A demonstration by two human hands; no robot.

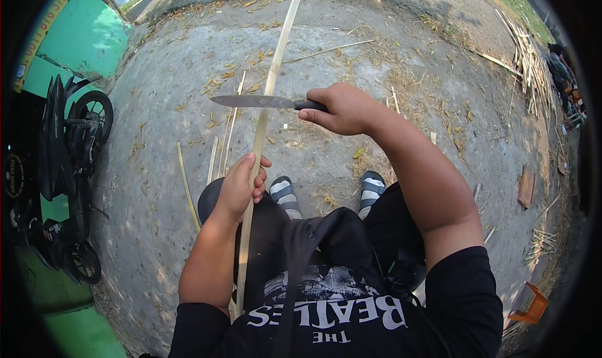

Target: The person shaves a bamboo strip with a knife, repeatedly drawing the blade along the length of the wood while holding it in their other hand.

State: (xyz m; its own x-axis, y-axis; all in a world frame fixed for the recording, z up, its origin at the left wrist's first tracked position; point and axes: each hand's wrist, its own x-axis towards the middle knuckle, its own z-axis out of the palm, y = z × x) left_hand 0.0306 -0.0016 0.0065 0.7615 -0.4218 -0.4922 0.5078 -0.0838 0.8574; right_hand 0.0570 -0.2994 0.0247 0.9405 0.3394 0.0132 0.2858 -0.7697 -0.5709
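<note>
My left hand (pixel 241 185) is closed round a long, pale bamboo strip (pixel 271 76) at about its middle. The strip runs from my lap up and away toward the far ground, leaning slightly right. My right hand (pixel 343 109) grips the black handle of a knife (pixel 254 101). Its long, dark blade points left and lies across the strip, a little beyond my left hand. Whether the edge bites into the bamboo I cannot tell.
Thin bamboo strips (pixel 232 126) lie on the concrete by my left knee. A motorbike (pixel 69 170) stands at the left by a green wall (pixel 88 35). At the right are a bamboo pile (pixel 530 69), a brick-coloured piece (pixel 526 187) and an orange plastic object (pixel 532 303). Dry leaves litter the ground.
</note>
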